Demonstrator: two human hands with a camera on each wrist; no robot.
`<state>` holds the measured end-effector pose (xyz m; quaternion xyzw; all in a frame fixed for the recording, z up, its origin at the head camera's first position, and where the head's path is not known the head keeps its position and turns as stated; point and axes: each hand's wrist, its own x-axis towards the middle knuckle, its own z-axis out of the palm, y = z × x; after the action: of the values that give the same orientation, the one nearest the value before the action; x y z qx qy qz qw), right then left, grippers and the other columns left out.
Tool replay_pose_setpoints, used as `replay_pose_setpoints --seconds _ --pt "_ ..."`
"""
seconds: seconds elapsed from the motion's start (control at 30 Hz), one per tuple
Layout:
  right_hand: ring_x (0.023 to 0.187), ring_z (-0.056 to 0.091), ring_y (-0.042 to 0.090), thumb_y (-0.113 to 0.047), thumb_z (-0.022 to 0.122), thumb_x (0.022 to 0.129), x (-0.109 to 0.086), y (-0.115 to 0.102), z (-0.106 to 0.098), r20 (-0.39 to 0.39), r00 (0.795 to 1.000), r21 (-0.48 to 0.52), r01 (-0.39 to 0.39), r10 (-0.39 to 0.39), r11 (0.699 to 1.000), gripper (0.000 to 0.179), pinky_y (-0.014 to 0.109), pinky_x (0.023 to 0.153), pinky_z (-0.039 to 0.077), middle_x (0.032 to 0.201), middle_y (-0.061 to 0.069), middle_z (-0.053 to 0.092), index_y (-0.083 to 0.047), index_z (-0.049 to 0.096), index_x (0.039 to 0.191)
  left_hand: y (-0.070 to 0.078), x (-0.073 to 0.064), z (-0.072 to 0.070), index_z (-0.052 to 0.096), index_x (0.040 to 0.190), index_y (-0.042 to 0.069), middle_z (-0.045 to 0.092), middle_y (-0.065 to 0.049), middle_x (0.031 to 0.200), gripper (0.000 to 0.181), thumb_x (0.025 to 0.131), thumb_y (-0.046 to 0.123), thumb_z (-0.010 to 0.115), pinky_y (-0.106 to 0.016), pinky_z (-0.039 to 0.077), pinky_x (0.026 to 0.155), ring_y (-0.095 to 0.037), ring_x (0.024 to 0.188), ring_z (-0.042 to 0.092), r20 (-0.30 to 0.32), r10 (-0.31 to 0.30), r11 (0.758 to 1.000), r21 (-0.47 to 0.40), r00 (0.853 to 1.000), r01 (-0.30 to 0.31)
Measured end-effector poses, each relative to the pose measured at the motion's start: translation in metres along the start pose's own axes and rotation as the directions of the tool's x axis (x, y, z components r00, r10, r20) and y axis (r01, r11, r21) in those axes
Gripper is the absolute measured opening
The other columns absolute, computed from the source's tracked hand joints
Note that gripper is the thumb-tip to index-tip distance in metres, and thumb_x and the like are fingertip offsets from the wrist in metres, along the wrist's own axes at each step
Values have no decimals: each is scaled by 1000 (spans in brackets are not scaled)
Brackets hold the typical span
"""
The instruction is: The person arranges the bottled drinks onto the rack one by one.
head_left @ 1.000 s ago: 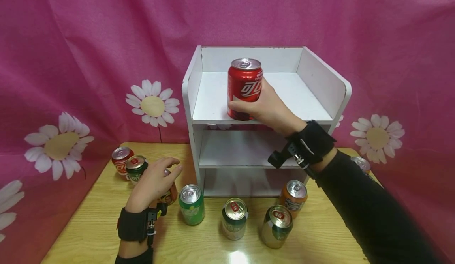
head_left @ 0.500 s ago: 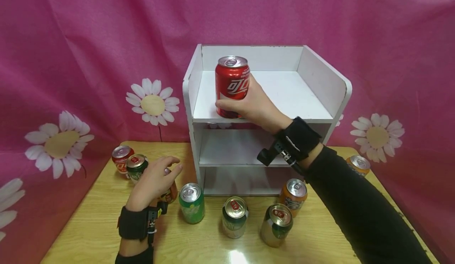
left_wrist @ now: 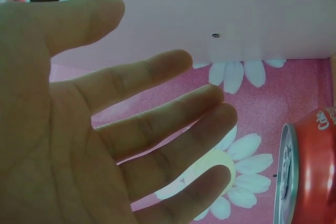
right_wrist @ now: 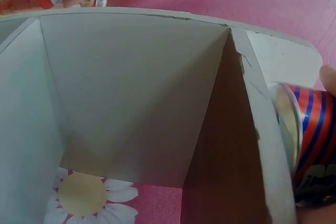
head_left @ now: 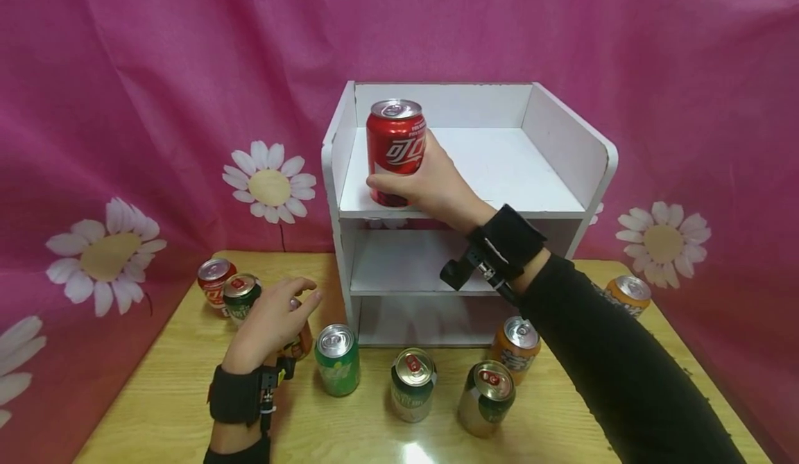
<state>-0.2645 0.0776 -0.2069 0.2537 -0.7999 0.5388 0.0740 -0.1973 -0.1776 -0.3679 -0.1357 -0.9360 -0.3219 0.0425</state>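
My right hand [head_left: 440,183] grips an upright red cola can [head_left: 390,145], thumb across its front. They are at the left front of the white shelf unit's top board [head_left: 499,173]. In the right wrist view the can's base [right_wrist: 290,124] is close to the board's edge; whether it touches cannot be told. My left hand [head_left: 271,322] hovers low at the left with fingers loosely spread, holding nothing. Beneath it an orange can [head_left: 298,345] is partly hidden. A green can [head_left: 337,363] stands just right of that hand. The left wrist view shows the bare palm and fingers [left_wrist: 163,116].
Two green-and-silver cans [head_left: 412,388] [head_left: 485,401] stand in front of the unit, beside an orange can [head_left: 517,349]. Another orange can [head_left: 630,294] is at the far right. A red can [head_left: 213,284] and a dark green can [head_left: 240,297] are at the far left. A pink curtain [head_left: 156,48] hangs behind.
My right hand has moved left along the top board with the cola can, slowing lately. The orange can at the far right has come into fuller view. The left hand stays put.
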Motion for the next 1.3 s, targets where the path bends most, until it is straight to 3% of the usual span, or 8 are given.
replay_pose_setpoints --seconds 0.33,0.57,0.77,1.0,1.13,1.3 --pt "104 51 16 -18 80 76 -2 -1 0 -4 1000 47 -8 8 999 70 31 93 41 117 5 53 -11 35 130 3 1 1 62 120 6 59 -16 118 40 96 37 53 -47 48 81 -29 95 59 -5 10 1000 -3 1000 -10" --pt "110 48 14 -15 81 73 -6 0 -5 42 999 66 -31 28 997 77 34 96 40 121 1 49 -14 30 131 2 1 1 62 118 5 59 -16 117 38 96 35 54 -47 48 80 -28 94 59 -10 24 1000 2 1000 -24" --pt "109 50 12 -24 81 75 -9 3 -1 -4 999 -68 -51 51 996 76 32 94 41 120 1 50 -13 30 130 2 1 1 62 119 5 59 -16 118 40 97 37 53 -47 48 80 -29 95 58 7 11 1000 7 1000 -11" --pt "106 53 13 -28 80 76 -9 3 6 -48 999 -174 -25 17 984 75 31 92 43 119 3 52 -9 30 129 3 0 1 61 119 4 59 -16 118 40 96 35 54 -47 48 80 -29 96 58 6 23 1000 13 1000 -23" --pt "109 51 12 -30 78 77 -8 2 4 -16 999 -128 -47 45 991 76 31 94 40 122 2 50 -11 28 131 2 1 1 62 118 4 59 -16 118 39 96 35 54 -47 48 80 -29 95 59 4 25 1000 18 1000 -25" --pt "112 49 14 -17 76 79 -9 2 -3 45 997 12 -70 69 997 71 31 98 38 125 4 47 -11 29 133 2 1 1 62 119 4 59 -16 118 39 97 36 53 -46 48 80 -27 94 58 8 24 1000 10 1000 -24"
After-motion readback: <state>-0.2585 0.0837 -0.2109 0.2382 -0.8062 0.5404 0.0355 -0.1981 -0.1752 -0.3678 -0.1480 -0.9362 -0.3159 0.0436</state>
